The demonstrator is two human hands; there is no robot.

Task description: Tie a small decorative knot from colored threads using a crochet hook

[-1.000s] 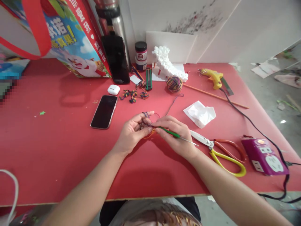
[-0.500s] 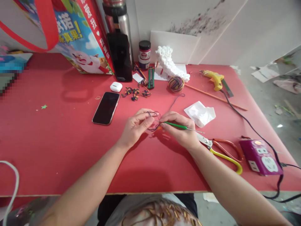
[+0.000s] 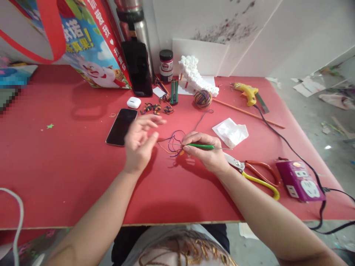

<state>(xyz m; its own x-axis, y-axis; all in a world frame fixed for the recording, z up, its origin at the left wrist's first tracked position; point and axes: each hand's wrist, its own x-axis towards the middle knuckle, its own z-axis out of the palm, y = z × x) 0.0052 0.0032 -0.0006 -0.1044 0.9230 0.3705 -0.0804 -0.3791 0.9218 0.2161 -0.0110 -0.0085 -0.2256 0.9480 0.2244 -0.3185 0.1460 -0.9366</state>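
Note:
My right hand (image 3: pixel 203 149) pinches a green-handled crochet hook (image 3: pixel 202 146) whose thin metal ends stick out on both sides. Loops of purple and orange yarn (image 3: pixel 172 145) hang about the hook's left end, at the fingertips of that hand. My left hand (image 3: pixel 141 142) is apart from the yarn, fingers spread and slightly blurred, beside the black phone's right edge. One strand runs up toward the multicoloured yarn ball (image 3: pixel 203 99). Small knotted yarn pieces (image 3: pixel 156 108) lie behind my hands.
On the red table (image 3: pixel 91 184) are a phone (image 3: pixel 120 127), white earbud case (image 3: pixel 134 102), crumpled tissue (image 3: pixel 231 133), pliers (image 3: pixel 260 180), purple power socket (image 3: pixel 301 181), yellow glue gun (image 3: pixel 246 93) and green cutter (image 3: pixel 174 92). A bag (image 3: pixel 97 55) and steel flask (image 3: pixel 142 31) stand at the back.
My left hand has let go of the yarn loops and moved left, its fingers now spread. My right hand still holds the hook. The whole view has shifted slightly.

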